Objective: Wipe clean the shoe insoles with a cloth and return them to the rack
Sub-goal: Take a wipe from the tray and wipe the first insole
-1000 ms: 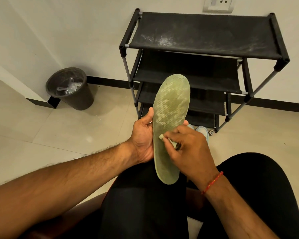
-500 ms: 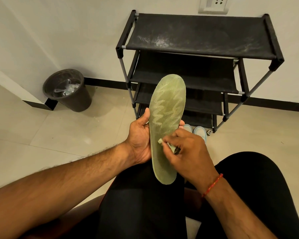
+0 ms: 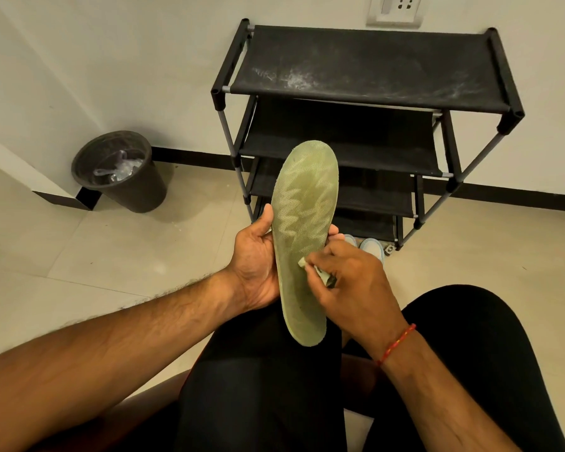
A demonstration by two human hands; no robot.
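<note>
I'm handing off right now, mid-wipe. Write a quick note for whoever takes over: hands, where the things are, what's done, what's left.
Left hand: grips the green insole by its edges, wide end pointing toward the rack, over the lap.
Right hand: pinches the cloth against the insole's lower half.
Shoe rack: stands ahead against the wall, with pale shoes at its foot.
Done: the insole is out and under the cloth; how much of it is clean cannot be told.
Left: finish wiping, then set it on the rack. No other insole is in view.
</note>
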